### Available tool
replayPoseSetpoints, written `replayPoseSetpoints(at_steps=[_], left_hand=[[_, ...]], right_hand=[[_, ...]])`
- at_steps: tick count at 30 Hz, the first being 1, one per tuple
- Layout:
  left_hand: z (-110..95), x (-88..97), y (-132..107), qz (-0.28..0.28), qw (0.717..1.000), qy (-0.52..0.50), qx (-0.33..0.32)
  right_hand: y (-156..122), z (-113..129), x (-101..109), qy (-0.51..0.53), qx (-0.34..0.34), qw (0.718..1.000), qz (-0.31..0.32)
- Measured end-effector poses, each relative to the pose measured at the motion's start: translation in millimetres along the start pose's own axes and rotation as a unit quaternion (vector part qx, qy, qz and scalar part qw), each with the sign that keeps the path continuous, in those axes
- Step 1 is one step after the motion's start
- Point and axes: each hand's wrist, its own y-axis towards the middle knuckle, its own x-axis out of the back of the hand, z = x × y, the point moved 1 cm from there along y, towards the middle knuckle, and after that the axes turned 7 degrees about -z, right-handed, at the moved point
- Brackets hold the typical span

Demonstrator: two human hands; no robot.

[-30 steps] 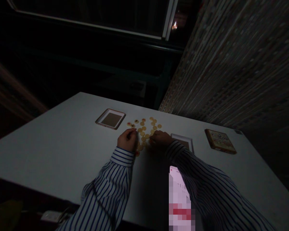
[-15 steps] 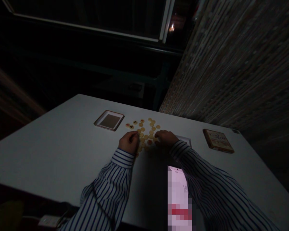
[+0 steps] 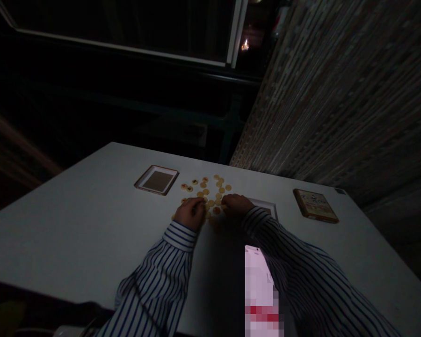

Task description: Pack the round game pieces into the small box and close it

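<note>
A loose cluster of round, pale wooden discs [image 3: 211,203], which look like Chinese chess pieces, lies on the white table [image 3: 91,224]. Several show red or black marks, such as the red-marked disc [image 3: 216,210] between my hands; others look blank. At the cluster's left side my left hand [image 3: 190,213] is closed in a pinch, thumb and forefinger together. Whatever sits in that pinch is too dark and small to make out. My right hand [image 3: 235,206] reaches in from the right, fingers curled down at the discs; its fingertips are partly hidden.
An open shallow box tray [image 3: 136,184] stands left of the discs. Another tray [image 3: 274,210] is partly behind my right forearm. A printed box lid [image 3: 315,206] lies farther right. A lit phone [image 3: 257,276] is near my right sleeve. A bead-like curtain [image 3: 301,103] hangs behind.
The view has shifted slightly. My left hand has come a little nearer the viewer, and discs now show along its left side. My right hand stays at the cluster, its fingers still curled.
</note>
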Motion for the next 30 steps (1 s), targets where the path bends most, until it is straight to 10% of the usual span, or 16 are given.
replayPoseSetpoints(at_steps=[9, 19, 30], left_hand=[[-1, -0.7, -1, -0.010, 1.000, -0.008, 0.013], [-2, -0.4, -1, -0.008, 1.000, -0.014, 0.026], [-3, 2.4, 1, -0.002, 1.000, -0.006, 0.026]], right_hand=[[-7, -3, 10, 0.168, -0.078, 0.981, -0.064], [-5, -9, 9, 0.538, -0.161, 0.827, -0.036], [-8, -7, 13, 0.558, -0.167, 0.812, -0.030]])
